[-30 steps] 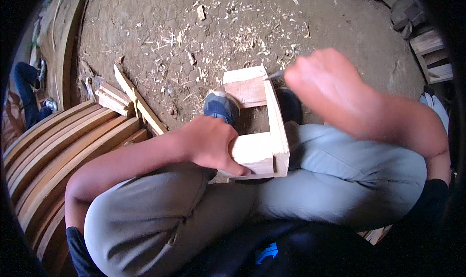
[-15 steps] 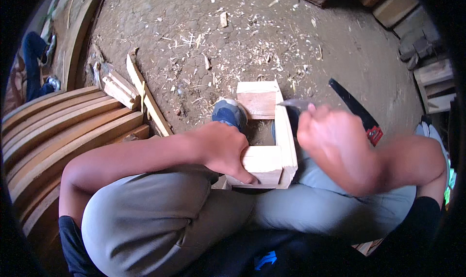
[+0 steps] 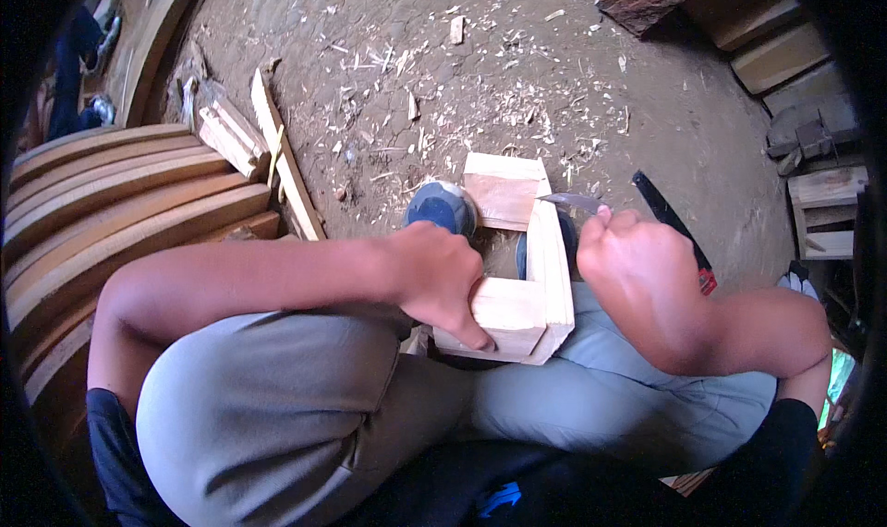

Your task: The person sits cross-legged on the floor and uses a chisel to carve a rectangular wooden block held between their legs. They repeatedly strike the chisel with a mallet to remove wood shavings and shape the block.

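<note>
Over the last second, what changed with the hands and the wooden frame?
The right hand, gripping a small blade, came down from above the wooden frame to its right side, blade tip at the top edge. The left hand kept holding the frame's near corner; frame stayed between the knees.

The left hand (image 3: 439,282) covers the near left corner of the wooden frame (image 3: 517,250). The right hand (image 3: 637,273) hides the handle of the blade (image 3: 568,198). The frame hides most of a blue shoe (image 3: 442,207). The saw (image 3: 670,222) disappears behind the right forearm.
</note>
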Action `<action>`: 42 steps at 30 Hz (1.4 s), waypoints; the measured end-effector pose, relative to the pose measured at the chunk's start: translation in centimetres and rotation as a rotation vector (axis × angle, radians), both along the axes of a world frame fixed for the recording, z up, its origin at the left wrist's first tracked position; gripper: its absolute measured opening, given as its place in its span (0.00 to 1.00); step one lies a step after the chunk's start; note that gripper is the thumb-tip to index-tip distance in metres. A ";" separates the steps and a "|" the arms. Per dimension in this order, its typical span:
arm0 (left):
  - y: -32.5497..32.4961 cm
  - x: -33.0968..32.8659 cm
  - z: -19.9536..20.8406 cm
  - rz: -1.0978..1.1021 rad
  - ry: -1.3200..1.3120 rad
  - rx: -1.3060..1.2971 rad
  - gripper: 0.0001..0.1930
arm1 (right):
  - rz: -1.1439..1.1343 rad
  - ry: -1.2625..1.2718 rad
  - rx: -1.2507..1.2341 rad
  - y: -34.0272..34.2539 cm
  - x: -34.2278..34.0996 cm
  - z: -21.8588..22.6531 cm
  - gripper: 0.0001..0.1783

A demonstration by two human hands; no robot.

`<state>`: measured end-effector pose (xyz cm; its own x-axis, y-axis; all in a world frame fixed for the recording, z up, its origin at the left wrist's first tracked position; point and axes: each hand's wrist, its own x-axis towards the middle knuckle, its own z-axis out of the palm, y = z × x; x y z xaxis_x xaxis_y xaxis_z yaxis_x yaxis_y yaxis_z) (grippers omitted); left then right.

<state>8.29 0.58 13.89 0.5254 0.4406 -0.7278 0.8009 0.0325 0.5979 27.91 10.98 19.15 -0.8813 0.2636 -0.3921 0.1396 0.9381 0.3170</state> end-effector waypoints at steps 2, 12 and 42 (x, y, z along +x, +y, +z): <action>0.2 -0.1 -0.1 0.005 0.000 0.012 0.40 | 0.015 0.003 -0.055 0.8 -0.5 0.2 0.09; 0.2 0.0 0.0 -0.027 -0.013 0.020 0.41 | -0.030 -0.075 -0.091 2.0 0.1 -2.7 0.03; 3.0 2.8 -4.7 0.644 -0.299 -0.244 0.34 | -0.978 0.481 -1.092 12.7 9.6 -18.3 0.21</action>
<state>11.07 3.60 9.15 0.4087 0.5722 -0.7110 0.3832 0.5995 0.7027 37.50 23.69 0.86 -0.6365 0.5779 -0.5108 0.7020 0.1595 -0.6941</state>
